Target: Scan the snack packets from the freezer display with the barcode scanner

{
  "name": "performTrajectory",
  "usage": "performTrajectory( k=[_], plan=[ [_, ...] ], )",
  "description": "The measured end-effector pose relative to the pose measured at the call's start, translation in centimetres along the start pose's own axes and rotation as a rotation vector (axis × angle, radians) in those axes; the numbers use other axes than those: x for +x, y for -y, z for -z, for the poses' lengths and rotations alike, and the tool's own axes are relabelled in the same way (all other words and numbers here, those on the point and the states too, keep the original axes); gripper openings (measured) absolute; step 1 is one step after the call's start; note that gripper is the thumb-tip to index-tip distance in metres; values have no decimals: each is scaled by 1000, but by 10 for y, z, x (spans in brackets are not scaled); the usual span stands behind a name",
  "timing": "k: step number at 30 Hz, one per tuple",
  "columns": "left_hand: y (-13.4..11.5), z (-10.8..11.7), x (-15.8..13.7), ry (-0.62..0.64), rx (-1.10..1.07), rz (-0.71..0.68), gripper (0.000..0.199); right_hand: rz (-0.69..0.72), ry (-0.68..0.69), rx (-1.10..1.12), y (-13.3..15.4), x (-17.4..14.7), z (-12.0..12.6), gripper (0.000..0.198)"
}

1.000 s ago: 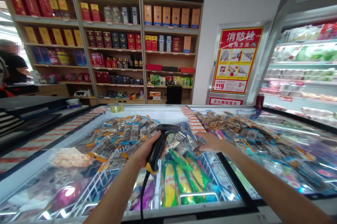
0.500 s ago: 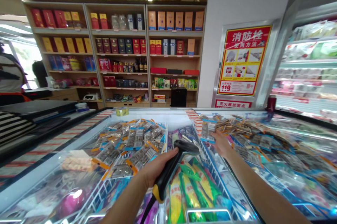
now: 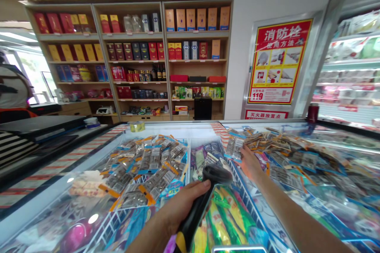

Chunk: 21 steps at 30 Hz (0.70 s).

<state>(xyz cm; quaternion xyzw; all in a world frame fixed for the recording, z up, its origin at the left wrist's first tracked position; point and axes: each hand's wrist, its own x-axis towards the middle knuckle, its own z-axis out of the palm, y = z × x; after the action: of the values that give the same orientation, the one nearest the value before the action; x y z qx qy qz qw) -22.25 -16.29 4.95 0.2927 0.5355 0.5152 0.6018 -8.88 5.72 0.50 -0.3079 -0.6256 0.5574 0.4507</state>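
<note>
My left hand (image 3: 187, 201) is wrapped around the handle of a black barcode scanner (image 3: 197, 209) with a yellow base, its head pointing right. Under the scanner lie green and yellow ice-cream wrappers (image 3: 221, 221) in a white wire basket. Farther forward on the right, my right hand (image 3: 249, 162) pinches the edge of a small clear snack packet (image 3: 235, 146) with blue ends and dark contents. That packet tilts over the freezer's inner divider, beside a heap of similar packets (image 3: 279, 150) on the right. Another pile of packets (image 3: 154, 158), with orange and blue ends, lies at left.
A chest freezer's white rim (image 3: 166, 125) runs across the front. Behind it stand shelves of boxed goods (image 3: 135, 51) and a red wall sign (image 3: 280, 63). A dark red cup-like object (image 3: 312, 113) sits on the right rim; a person (image 3: 13, 86) is at far left.
The scanner and my left hand have shifted slightly right and down. The packet at my right hand now leans more to one side.
</note>
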Motion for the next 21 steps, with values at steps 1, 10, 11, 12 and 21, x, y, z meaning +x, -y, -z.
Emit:
performTrajectory(
  k=[1,10,11,12,21],
  plan=[
    [0,0,0,-2,-5,0,41,6,2,-55,1,-1,0,46],
    [-3,5,1,-33,-90,41,49,2,2,-89,5,-5,-2,50],
    [-4,5,1,-39,-96,48,50,-6,-4,-70,5,-5,-2,50],
    [-4,5,0,-42,-101,54,49,-9,-7,-60,6,-6,-2,50],
    [-4,4,0,-47,-124,74,44,-35,-32,55,9,-7,-3,48]
  ],
)
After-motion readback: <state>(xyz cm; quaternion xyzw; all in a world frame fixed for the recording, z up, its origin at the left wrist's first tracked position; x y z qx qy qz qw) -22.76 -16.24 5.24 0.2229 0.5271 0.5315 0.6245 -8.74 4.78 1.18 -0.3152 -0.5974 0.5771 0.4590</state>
